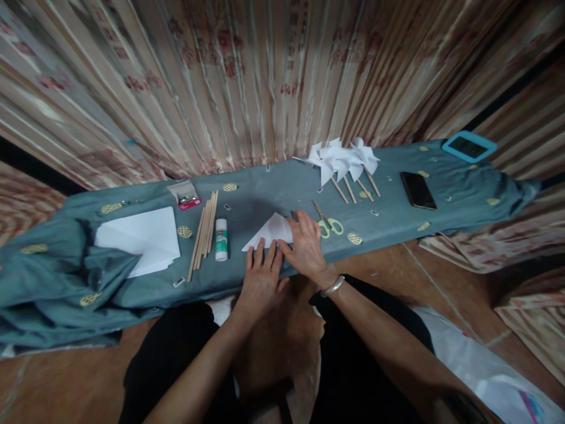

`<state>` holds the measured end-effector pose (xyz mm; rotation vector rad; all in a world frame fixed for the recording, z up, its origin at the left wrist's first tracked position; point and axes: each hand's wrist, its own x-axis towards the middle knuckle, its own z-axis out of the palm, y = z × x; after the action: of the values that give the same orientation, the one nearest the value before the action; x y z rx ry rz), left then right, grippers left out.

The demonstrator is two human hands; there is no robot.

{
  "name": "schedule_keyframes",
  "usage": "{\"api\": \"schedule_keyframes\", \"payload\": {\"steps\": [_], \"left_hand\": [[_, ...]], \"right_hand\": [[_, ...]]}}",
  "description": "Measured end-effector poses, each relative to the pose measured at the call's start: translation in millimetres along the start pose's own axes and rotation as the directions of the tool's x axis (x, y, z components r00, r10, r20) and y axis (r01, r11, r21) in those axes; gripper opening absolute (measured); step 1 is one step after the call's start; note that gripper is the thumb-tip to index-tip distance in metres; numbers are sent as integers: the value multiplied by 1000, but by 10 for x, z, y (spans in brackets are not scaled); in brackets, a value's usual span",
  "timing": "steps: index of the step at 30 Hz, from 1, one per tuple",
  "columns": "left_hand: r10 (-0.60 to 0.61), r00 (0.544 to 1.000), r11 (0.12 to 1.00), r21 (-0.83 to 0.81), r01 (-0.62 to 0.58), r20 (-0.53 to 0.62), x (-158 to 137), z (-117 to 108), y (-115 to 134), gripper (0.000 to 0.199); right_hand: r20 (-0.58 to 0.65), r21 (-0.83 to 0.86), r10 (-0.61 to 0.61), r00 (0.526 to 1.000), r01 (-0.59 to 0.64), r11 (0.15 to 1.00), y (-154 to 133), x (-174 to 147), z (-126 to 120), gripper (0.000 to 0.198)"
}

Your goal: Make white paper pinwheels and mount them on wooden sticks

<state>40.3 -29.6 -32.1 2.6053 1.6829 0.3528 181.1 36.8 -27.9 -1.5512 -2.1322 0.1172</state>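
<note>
A sheet of white paper (272,228), folded into a triangle, lies flat on the cloth in front of me. My left hand (261,277) rests its spread fingertips on the paper's near edge. At the paper's right corner, my right hand (306,244) presses down with its fingers stretched out, covering that corner. Green-handled scissors (331,226) lie just right of my right hand. Left of the paper are a glue stick (221,240) and several thin wooden sticks (203,235). Paper pinwheels (342,159) on wooden sticks lie farther back to the right.
A stack of white paper (154,235) lies on the left, partly under bunched cloth. Behind it sits a small box of metal pins (185,194). A phone (418,190) and a blue-framed device (469,146) are on the right. Curtains (247,76) hang behind the narrow table (282,182).
</note>
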Motion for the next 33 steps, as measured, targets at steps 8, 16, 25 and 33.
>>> {"api": "schedule_keyframes", "payload": {"steps": [8, 16, 25, 33], "left_hand": [[4, 1000, 1000, 20, -4, -1, 4, -35, -6, 56], [15, 1000, 1000, 11, -15, -15, 1, -43, -14, 53], [18, 1000, 1000, 2, -18, 2, 5, -62, -11, 56], [62, 998, 998, -16, -62, 8, -3, -76, -86, 55]], "right_hand": [[-47, -16, 88, 995, -89, 996, 220, -115, -38, 53], [-151, -17, 184, 971, -189, 982, 683, -212, -135, 50], [-114, -7, 64, 991, -65, 998, 634, -146, -350, 44], [162, 74, -285, 945, 276, 958, 334, -218, -302, 38]]}}
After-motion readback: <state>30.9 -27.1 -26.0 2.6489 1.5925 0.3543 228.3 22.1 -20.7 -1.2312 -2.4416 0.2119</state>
